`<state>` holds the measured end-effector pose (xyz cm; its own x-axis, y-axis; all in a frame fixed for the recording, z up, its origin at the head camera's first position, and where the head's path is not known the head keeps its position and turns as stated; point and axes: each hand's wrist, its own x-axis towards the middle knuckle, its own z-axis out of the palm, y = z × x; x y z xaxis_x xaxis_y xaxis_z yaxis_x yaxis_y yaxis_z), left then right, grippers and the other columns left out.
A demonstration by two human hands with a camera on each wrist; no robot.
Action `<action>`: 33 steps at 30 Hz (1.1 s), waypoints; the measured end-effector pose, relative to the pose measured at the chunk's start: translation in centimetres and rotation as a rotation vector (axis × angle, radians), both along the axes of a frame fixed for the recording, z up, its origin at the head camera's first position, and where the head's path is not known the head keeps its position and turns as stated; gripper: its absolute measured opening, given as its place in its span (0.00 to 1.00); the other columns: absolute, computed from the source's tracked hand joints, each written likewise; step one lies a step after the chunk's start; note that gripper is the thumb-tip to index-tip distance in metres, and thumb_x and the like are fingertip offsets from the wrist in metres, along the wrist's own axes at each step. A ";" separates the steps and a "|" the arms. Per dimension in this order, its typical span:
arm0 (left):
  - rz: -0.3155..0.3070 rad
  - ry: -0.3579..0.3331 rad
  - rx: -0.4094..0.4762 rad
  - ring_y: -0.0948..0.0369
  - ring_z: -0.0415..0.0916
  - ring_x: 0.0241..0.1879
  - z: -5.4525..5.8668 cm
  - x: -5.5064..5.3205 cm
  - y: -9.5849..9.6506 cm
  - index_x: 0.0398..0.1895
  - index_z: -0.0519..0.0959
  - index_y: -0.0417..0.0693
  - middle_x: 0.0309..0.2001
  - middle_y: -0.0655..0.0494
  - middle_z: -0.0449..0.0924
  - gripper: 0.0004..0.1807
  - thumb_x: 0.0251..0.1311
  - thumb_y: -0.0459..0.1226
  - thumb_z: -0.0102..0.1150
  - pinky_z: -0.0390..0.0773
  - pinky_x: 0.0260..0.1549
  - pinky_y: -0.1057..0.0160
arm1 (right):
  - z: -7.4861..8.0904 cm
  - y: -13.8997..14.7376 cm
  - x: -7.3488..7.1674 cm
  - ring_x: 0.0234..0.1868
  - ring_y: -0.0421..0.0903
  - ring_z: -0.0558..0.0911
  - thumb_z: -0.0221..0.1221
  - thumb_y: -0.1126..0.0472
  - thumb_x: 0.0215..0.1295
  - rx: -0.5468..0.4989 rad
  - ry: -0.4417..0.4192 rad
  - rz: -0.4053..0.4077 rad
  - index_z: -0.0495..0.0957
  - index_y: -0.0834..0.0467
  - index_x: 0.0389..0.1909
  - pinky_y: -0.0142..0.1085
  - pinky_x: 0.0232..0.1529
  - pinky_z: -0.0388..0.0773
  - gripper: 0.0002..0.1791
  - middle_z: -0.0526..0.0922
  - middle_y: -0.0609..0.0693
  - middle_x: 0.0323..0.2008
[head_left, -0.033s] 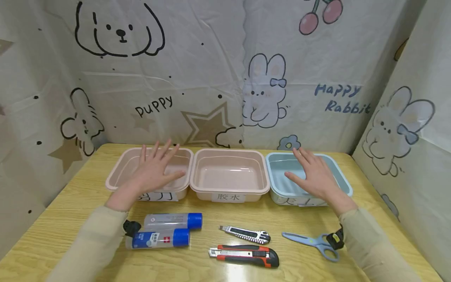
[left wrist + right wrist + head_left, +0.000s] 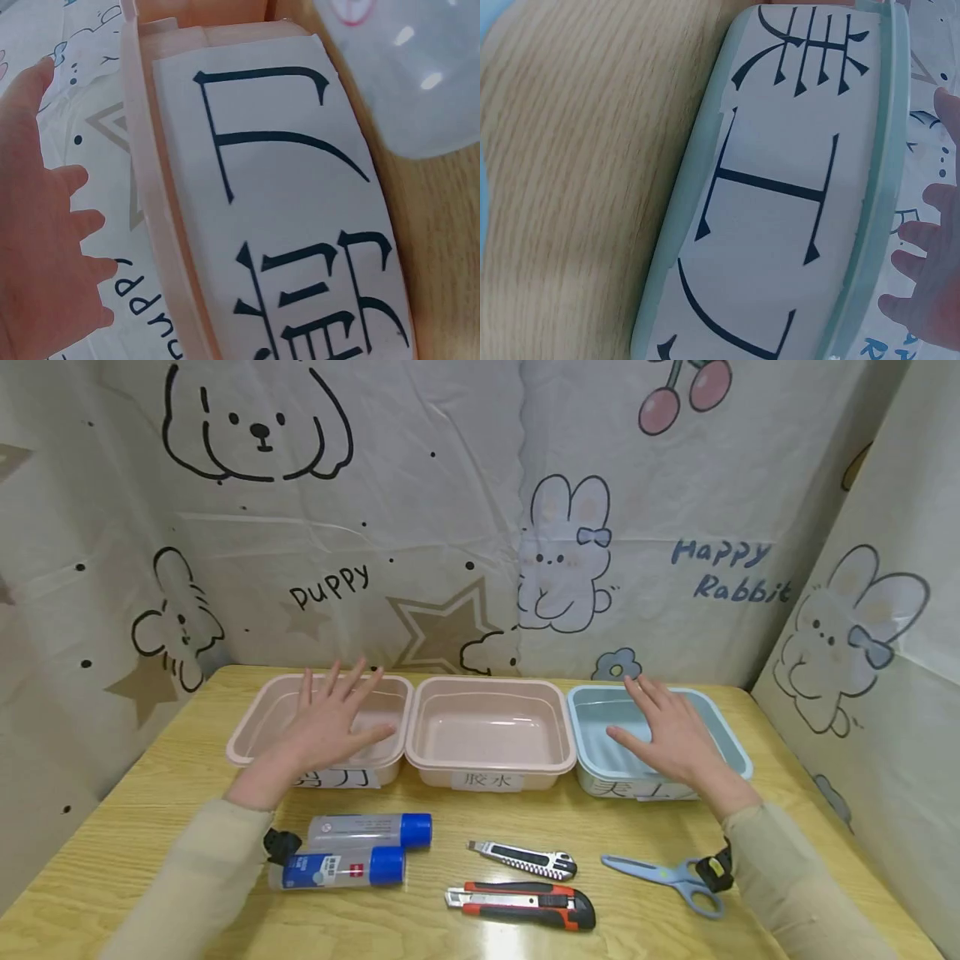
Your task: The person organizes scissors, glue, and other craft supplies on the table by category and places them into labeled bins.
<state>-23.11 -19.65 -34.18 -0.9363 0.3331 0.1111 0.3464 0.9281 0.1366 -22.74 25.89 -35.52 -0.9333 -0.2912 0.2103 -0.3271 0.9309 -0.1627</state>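
My left hand (image 2: 326, 722), fingers spread, hovers over the left pink bin (image 2: 243, 750) and holds nothing. The right hand (image 2: 670, 731) is likewise spread and empty above the blue bin (image 2: 594, 739). Below the left wrist lie two clear glue bottles with blue caps, a plainer one (image 2: 356, 831) behind one with a blue label (image 2: 330, 870). A small silver-and-black utility knife (image 2: 525, 860) lies behind a larger red-and-black utility knife (image 2: 517, 903). Blue scissors (image 2: 660, 872) rest by the right wrist, their handles partly hidden behind the wrist camera.
Between the other two bins stands a second pink bin (image 2: 491, 743) with nothing inside. Each bin carries a white paper label (image 2: 262, 150) with black characters on its front. A patterned cloth (image 2: 450, 527) hangs behind the wooden table (image 2: 450, 818) and along its sides.
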 end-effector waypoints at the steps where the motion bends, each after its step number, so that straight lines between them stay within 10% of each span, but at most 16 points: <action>1: 0.002 -0.001 -0.001 0.42 0.28 0.69 0.0 0.0 0.0 0.72 0.42 0.57 0.72 0.49 0.33 0.47 0.54 0.68 0.39 0.18 0.60 0.39 | 0.0 0.0 0.0 0.67 0.63 0.51 0.46 0.34 0.60 -0.001 0.002 0.002 0.44 0.53 0.71 0.57 0.65 0.45 0.45 0.49 0.62 0.69; 11: 0.009 0.017 0.020 0.42 0.32 0.69 0.8 0.4 -1.1 0.71 0.45 0.54 0.72 0.47 0.39 0.48 0.53 0.68 0.41 0.24 0.62 0.39 | 0.8 0.2 0.3 0.64 0.62 0.59 0.52 0.39 0.59 -0.052 0.111 0.067 0.51 0.55 0.69 0.57 0.63 0.51 0.42 0.59 0.61 0.66; 19: 0.021 0.154 0.070 0.44 0.61 0.59 0.9 1.4 -4.4 0.61 0.66 0.45 0.59 0.43 0.68 0.41 0.52 0.64 0.50 0.57 0.57 0.40 | 1.3 1.7 4.2 0.38 0.44 0.77 0.64 0.56 0.53 -0.085 0.232 0.197 0.78 0.55 0.42 0.41 0.36 0.76 0.15 0.80 0.47 0.36; 27: 0.091 0.099 0.124 0.38 0.64 0.55 0.3 2.7 -7.6 0.59 0.68 0.43 0.59 0.39 0.67 0.39 0.51 0.61 0.54 0.63 0.51 0.37 | -0.9 3.3 8.3 0.28 0.27 0.73 0.66 0.59 0.50 -0.146 0.050 0.408 0.79 0.45 0.31 0.27 0.25 0.74 0.08 0.77 0.30 0.27; 33: 0.142 0.026 0.129 0.34 0.57 0.58 -0.3 3.4 -8.9 0.61 0.65 0.39 0.60 0.32 0.63 0.45 0.49 0.64 0.54 0.56 0.54 0.34 | -2.8 3.4 9.7 0.33 0.31 0.74 0.65 0.41 0.46 -0.031 -0.219 0.346 0.78 0.45 0.38 0.31 0.30 0.74 0.20 0.78 0.32 0.32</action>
<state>-19.75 -28.51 -34.49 -0.9691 0.1794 0.1694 0.2183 0.9434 0.2497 -13.03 29.28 -38.31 -0.8047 -0.5928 0.0314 -0.5751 0.7653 -0.2892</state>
